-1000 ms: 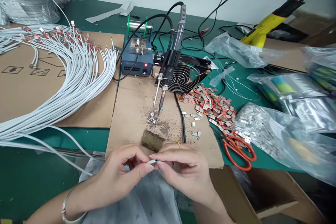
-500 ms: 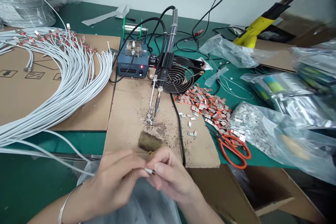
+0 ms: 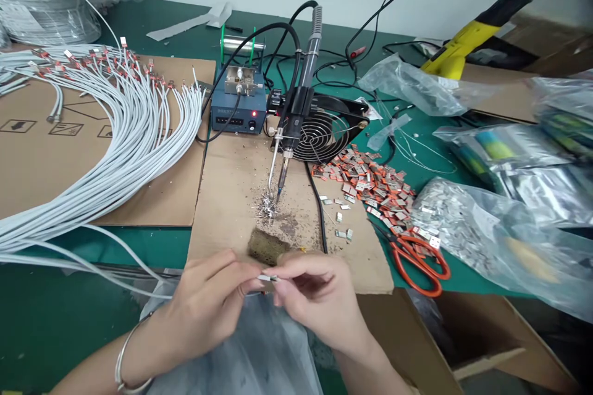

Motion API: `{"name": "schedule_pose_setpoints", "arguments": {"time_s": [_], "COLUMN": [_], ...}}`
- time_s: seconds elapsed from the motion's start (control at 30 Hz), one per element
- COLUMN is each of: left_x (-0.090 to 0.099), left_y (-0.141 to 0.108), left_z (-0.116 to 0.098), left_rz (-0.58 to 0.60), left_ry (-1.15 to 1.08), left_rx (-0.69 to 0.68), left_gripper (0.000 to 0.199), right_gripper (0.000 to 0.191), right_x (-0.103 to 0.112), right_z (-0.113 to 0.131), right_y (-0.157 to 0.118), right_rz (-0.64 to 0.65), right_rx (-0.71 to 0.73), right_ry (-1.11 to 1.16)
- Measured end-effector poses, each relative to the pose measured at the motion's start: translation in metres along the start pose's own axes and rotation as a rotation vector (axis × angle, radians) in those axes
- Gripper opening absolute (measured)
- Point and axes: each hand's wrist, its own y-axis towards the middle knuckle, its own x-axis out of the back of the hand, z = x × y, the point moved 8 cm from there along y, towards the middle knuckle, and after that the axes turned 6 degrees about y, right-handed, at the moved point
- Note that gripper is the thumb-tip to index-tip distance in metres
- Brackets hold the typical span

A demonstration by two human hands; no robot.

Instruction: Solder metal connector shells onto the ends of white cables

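Between fingertips, my left hand (image 3: 208,302) pinches a white cable end (image 3: 266,278) with small dark wires at its tip. My right hand (image 3: 319,296) is closed in a pinch at those wires, its fingertips almost meeting the left ones. Just beyond the hands lies a brown sponge (image 3: 267,247) on the cardboard sheet (image 3: 231,197). Above it a soldering iron (image 3: 296,111) hangs tip down in a stand, near a small heap of solder bits (image 3: 267,207). A bundle of white cables (image 3: 134,160) curves across the left side.
A blue soldering station (image 3: 238,114) with a red light stands behind, beside a round fan grille (image 3: 322,136). To the right lie orange-and-metal connectors (image 3: 380,185), orange-handled scissors (image 3: 419,262) and plastic bags (image 3: 491,222). An open cardboard box (image 3: 477,333) sits below the table edge.
My right hand has shifted up and right, its fingers now straighter at the wires. The white cable end now lies more level, and more dark wire shows.
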Motion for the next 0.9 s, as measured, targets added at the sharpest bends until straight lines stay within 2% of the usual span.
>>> {"name": "schedule_pose_setpoints", "arguments": {"time_s": [0.07, 0.13, 0.2, 0.27, 0.4, 0.47, 0.53, 0.67, 0.8, 0.9], "left_x": [-0.010, -0.027, -0.040, -0.046, -0.052, -0.054, -0.055, -0.060, -0.065, -0.073], "left_y": [0.000, -0.008, -0.018, -0.024, -0.029, -0.030, -0.029, -0.030, -0.028, -0.026], "left_z": [0.012, 0.026, 0.031, 0.033, 0.028, 0.025, 0.024, 0.023, 0.022, 0.018], "left_rz": [0.100, 0.229, 0.304, 0.334, 0.435, 0.471, 0.481, 0.528, 0.549, 0.558], "left_ry": [-0.242, -0.571, -0.822, -0.944, -1.062, -1.109, -1.142, -1.209, -1.338, -1.519], "left_rx": [0.190, 0.464, 0.668, 0.760, 0.807, 0.801, 0.795, 0.820, 0.829, 0.828], "left_gripper": [0.013, 0.022, 0.033, 0.037, 0.037, 0.037, 0.036, 0.035, 0.033, 0.032], "right_gripper": [0.014, 0.022, 0.021, 0.013, 0.020, 0.026, 0.030, 0.002, 0.009, 0.016], "right_x": [-0.005, -0.010, -0.010, -0.011, -0.009, -0.013, -0.015, -0.013, -0.014, -0.014], "right_z": [-0.016, -0.026, -0.026, -0.018, 0.009, 0.015, 0.018, 0.026, 0.028, 0.019], "right_y": [0.000, 0.000, 0.001, 0.003, 0.006, 0.005, 0.006, 0.012, 0.012, 0.009], "right_rz": [0.031, 0.045, 0.057, 0.109, 0.270, 0.383, 0.433, 0.393, 0.328, 0.205], "right_rx": [-0.102, -0.164, -0.175, -0.157, -0.076, -0.090, -0.101, 0.018, 0.148, 0.208], "right_ry": [0.185, 0.302, 0.306, 0.232, -0.024, -0.069, -0.096, -0.171, -0.134, 0.044]}}
